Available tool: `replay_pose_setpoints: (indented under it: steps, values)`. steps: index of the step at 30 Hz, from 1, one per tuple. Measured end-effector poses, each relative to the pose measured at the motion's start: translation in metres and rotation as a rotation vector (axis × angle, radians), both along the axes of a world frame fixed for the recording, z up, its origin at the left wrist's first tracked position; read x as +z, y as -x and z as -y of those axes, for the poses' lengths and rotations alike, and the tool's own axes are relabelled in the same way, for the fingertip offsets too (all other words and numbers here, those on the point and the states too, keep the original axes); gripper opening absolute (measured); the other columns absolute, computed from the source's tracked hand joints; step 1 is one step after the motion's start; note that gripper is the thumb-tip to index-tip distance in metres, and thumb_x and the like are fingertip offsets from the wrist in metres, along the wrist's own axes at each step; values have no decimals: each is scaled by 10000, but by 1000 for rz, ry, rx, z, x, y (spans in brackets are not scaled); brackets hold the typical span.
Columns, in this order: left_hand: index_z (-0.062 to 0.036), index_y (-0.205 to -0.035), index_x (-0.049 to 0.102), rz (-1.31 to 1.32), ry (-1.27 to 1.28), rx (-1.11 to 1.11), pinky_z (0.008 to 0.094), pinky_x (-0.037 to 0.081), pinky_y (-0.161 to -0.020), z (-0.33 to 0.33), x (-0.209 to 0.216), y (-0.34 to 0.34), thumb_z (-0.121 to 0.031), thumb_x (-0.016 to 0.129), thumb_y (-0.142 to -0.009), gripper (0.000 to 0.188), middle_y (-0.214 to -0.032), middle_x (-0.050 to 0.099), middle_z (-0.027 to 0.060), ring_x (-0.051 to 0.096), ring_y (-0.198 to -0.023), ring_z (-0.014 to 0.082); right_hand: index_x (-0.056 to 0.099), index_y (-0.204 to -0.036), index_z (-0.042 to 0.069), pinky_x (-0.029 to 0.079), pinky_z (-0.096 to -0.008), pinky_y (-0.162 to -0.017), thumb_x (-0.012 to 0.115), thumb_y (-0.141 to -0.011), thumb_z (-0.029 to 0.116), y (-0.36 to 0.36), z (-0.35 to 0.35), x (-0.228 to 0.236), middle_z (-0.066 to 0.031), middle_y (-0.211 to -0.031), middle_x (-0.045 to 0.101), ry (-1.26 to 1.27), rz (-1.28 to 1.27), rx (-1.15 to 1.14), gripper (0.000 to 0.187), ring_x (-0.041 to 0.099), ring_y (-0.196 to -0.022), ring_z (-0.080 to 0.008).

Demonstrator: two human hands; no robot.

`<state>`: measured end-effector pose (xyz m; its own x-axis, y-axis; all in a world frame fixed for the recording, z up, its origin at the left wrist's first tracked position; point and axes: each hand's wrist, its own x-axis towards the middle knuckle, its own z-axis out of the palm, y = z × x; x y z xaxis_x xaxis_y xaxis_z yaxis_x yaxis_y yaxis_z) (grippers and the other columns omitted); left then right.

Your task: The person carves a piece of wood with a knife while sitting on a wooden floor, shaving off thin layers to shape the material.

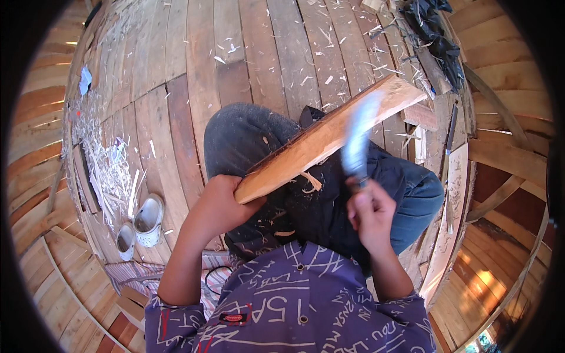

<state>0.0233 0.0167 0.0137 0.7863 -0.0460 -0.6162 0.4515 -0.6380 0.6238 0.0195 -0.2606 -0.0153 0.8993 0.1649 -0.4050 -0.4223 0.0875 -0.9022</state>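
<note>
My left hand (222, 203) grips the near end of a long, pale piece of wood (312, 148), which slants up to the right across my lap. Darker bark-like colour runs along its upper left edge. In my right hand (371, 212) is a knife (356, 147), held by its handle with fingers wrapped round. Its curved blade is smeared by motion and passes in front of the wood; whether it touches cannot be made out. A curled shaving (312, 181) hangs at the wood's lower edge.
Plank flooring (212, 70) carries scattered shavings, heaped at the left (112, 170). Pale clogs (148, 220) stand at the lower left beside a striped cloth (132, 273). Black plastic (435, 38) lies at the far right, near offcuts (420, 116). Plank walls surround the floor.
</note>
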Motion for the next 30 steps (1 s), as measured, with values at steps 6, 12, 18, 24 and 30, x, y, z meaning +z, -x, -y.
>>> replay_pose_setpoints:
  steps: [6,12,18,24,30]
  values:
    - [72,-834,641,9,-48,-11,321,449,-562,0,-1,3,-207,739,-756,306,-593,568,119,509,-556,125,630,-1045,-13,387,-203,-524,601,-943,163,-2,2,2,24,-691,536,53,-6,230,206,488,-599,-26]
    - [71,-838,639,18,-34,5,331,455,-570,2,-3,4,-219,746,-746,322,-601,579,133,517,-558,130,621,-1095,-15,377,-202,-497,587,-952,164,4,-3,1,33,-666,518,153,138,259,231,456,-556,-26]
    - [66,-852,647,5,-65,-9,338,467,-588,1,-3,3,-215,743,-747,315,-625,598,159,568,-576,156,636,-1111,-18,379,-190,-488,605,-942,193,8,-4,-1,17,-684,576,135,71,298,272,486,-531,-26]
    - [66,-859,654,28,-73,-7,344,478,-605,1,-8,5,-207,744,-736,313,-654,619,184,620,-602,193,617,-1125,-12,359,-191,-481,573,-963,198,13,-9,-5,27,-640,528,92,40,307,268,457,-534,-21]
    - [69,-874,654,12,-85,-19,340,482,-608,2,-2,1,-200,741,-731,317,-678,628,188,632,-618,195,627,-1100,-22,402,-201,-539,635,-922,166,2,-6,-4,-3,-682,587,16,-2,70,259,497,-591,-34]
